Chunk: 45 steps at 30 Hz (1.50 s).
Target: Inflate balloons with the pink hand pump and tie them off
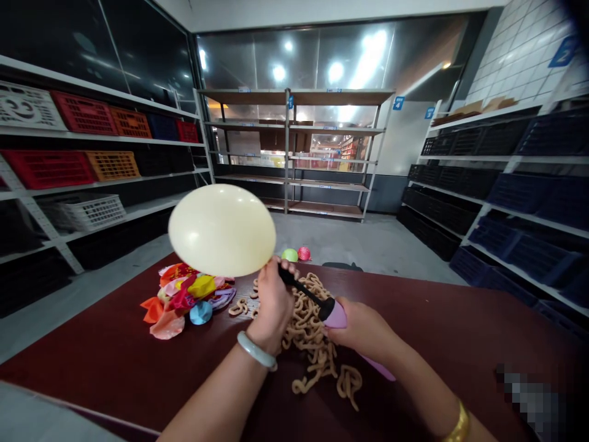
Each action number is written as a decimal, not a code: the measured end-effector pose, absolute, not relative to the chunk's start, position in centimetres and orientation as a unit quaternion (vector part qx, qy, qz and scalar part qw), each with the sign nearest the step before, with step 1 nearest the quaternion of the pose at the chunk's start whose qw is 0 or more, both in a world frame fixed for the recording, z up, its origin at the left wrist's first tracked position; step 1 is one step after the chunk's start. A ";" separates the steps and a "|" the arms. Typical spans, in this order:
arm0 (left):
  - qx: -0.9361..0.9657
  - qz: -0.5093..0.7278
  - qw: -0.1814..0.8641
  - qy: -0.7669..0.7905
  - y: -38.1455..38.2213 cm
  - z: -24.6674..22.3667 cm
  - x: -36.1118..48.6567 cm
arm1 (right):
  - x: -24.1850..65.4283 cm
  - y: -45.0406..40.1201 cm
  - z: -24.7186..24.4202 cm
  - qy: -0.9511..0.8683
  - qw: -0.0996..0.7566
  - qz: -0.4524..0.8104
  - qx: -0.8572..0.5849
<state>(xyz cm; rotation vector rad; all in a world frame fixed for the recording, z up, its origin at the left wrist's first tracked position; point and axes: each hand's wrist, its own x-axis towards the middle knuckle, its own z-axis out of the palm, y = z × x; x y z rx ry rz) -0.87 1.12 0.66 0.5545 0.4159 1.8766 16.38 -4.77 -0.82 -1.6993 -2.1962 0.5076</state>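
Note:
A pale cream balloon (221, 230), swollen to a large size, sits at the upper end of a hand balloon pump (335, 315). My left hand (275, 294) is closed around the balloon's neck and the pump's black nozzle end; the join is hidden by my fingers. Wrapped round the purple body of the pump is my right hand (363, 325), with the pump's lower end showing below it. Beneath both hands lies a pile of tan, curled, cord-like pieces (317, 344). Left of them is a heap of limp coloured balloons (184, 294).
The dark red table (437, 344) spreads under everything. Beyond its far edge, a green balloon (289, 255) and a pink one (304, 253) are on the floor. Shelves with crates (83, 172) line both sides, and a metal rack (288, 153) stands at the back.

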 end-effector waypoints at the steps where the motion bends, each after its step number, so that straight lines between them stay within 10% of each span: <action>1: 0.224 0.797 0.531 0.179 1.9 0.8 -2.1 | 16.4 -4.8 -0.8 -0.770 0.152 0.180 -0.592; 45: 0.214 0.818 0.501 0.186 3.5 -0.1 -4.2 | 19.3 -4.3 0.3 -0.786 0.082 0.103 -0.604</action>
